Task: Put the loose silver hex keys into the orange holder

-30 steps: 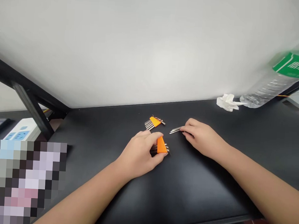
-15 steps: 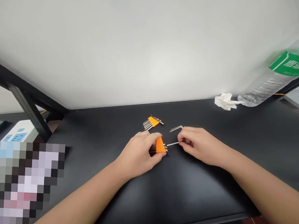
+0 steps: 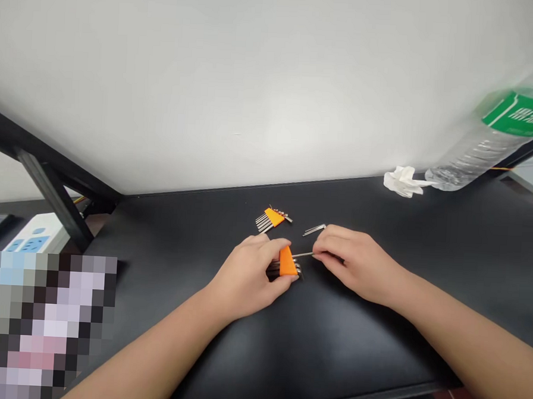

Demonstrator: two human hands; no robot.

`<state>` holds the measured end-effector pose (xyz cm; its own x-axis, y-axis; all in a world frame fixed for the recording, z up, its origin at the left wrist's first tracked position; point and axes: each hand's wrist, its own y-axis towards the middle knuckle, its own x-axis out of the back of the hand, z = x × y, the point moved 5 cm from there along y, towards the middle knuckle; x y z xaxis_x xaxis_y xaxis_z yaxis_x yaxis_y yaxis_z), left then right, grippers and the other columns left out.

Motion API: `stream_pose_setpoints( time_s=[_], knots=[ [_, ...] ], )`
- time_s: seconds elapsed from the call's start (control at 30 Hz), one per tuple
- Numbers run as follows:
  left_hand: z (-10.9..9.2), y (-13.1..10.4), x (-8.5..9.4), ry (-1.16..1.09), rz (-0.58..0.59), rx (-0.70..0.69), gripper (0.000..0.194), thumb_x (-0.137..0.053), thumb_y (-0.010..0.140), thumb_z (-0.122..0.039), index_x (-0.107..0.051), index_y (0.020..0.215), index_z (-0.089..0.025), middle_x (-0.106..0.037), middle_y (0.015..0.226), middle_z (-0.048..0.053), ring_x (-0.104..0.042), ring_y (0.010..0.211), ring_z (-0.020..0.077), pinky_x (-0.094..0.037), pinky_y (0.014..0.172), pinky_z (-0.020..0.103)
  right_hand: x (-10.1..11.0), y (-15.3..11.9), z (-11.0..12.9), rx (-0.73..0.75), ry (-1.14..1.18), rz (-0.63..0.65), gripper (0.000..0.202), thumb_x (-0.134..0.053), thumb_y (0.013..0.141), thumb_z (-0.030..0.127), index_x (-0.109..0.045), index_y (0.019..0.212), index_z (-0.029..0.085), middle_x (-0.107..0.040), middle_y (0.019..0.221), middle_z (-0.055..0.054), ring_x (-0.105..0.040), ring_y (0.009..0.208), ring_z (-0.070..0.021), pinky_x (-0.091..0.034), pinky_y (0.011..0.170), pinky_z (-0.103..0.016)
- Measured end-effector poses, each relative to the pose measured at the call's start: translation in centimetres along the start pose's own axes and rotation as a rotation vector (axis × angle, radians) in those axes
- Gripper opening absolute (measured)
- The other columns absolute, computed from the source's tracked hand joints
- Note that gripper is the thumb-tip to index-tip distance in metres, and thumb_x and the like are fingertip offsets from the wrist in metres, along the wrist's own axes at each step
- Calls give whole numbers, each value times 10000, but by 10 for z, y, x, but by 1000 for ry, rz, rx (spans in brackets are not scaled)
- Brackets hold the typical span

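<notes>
At far left, beside a black slanted frame strut (image 3: 52, 191), lies a white power strip (image 3: 34, 238) with blue sockets; below it a region of the view is pixelated. Across the middle spreads the black desk (image 3: 330, 346), backed by a plain white wall (image 3: 254, 86). Left of centre, the left hand (image 3: 249, 277) rests on the desk with thumb and fingers closed around an orange hex-key holder (image 3: 287, 261), from whose right end several silvery key tips protrude. Just behind this, well clear of both hands, a second orange holder (image 3: 272, 217) lies flat with its keys fanned toward the left. Right of centre, the right hand (image 3: 352, 262) pinches the outer end of a thin hex key (image 3: 303, 255) between thumb and forefinger; the key runs level to the held holder's right end, though whether it is seated in a slot cannot be resolved at this size. Just above the right hand's fingers a loose L-shaped hex key (image 3: 315, 229) lies on the desk. At far right, against the wall, a crumpled white tissue (image 3: 401, 180) sits just beside a clear plastic bottle (image 3: 488, 142) with a green label.
</notes>
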<state>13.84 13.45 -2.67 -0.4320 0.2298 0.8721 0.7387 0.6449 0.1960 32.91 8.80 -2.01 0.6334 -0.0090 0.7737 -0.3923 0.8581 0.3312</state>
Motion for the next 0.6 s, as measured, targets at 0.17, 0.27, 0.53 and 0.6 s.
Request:
stream_pose_setpoints(
  time_s=[0.17,0.27,0.53,0.6],
  knots=[
    [-6,0,-2,7,23,-15,369,-707,862,-356,-621,1191,-211,-672,806,-5,-603,799,197,-481,879,399,-7,-3,13,64,60,6,159,-504,1010,131,-643,993,207,-616,1011,-67,-600,876,-178,-496,774,-311],
    [-13,2,-1,16,29,-43,225,-693,853,-325,-648,1047,-219,-666,831,3,-607,855,205,-457,951,426,-19,-1,15,58,167,46,179,-510,948,66,-599,1021,204,-584,1027,-63,-570,846,-169,-502,762,-314],
    [-5,2,0,37,-16,-65,320,-687,868,-310,-628,1168,-215,-712,903,26,-640,871,221,-494,937,438,-4,-7,59,102,366,110,217,-584,876,72,-681,1006,216,-556,1040,-60,-538,826,-160,-505,765,-309],
    [-1,0,1,54,-54,-70,386,-702,872,-348,-617,1218,-200,-734,953,45,-666,894,232,-509,935,438,-8,-21,98,173,671,468,230,-662,878,143,-743,1017,307,-607,1054,-16,-592,798,-131,-526,722,-251]
  ],
)
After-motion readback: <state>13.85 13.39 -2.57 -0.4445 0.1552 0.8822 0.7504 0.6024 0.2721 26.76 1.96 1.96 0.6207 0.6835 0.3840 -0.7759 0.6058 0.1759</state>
